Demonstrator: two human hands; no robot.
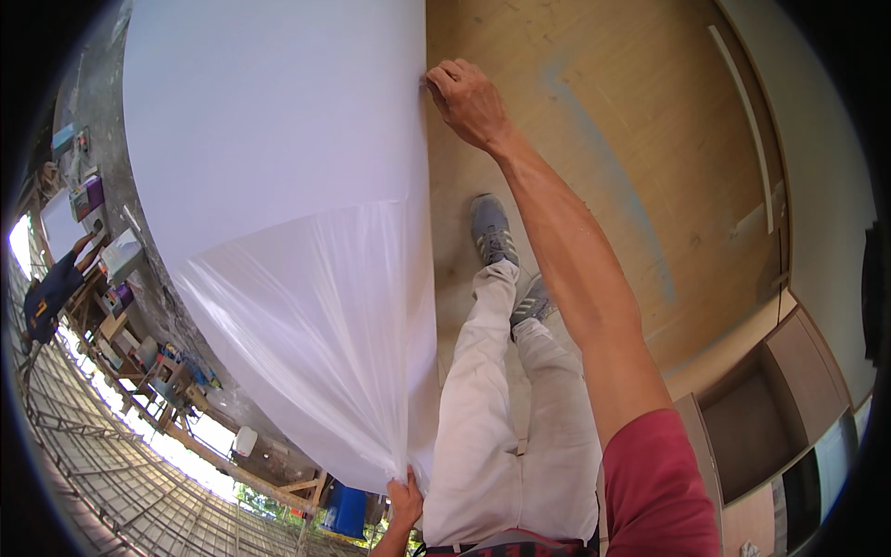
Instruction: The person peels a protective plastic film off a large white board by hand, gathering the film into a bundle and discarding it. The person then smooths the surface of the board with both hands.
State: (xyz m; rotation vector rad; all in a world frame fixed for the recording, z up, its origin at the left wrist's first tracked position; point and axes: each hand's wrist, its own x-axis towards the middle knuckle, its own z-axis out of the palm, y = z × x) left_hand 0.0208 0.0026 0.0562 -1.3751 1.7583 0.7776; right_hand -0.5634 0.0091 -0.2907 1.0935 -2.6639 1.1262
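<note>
My left hand is closed around a gathered end of thin, clear plastic film, probably bunched for a firmer hold, and the film fans in taut folds over the near part of a broad, flat white panel. My right hand curls at the panel's right edge, perhaps steadying it; whether its fingers pinch anything, I cannot tell.

Cut-off lettering on waistband; orange mark on co-worker's dark shirt, too small to read.
</note>
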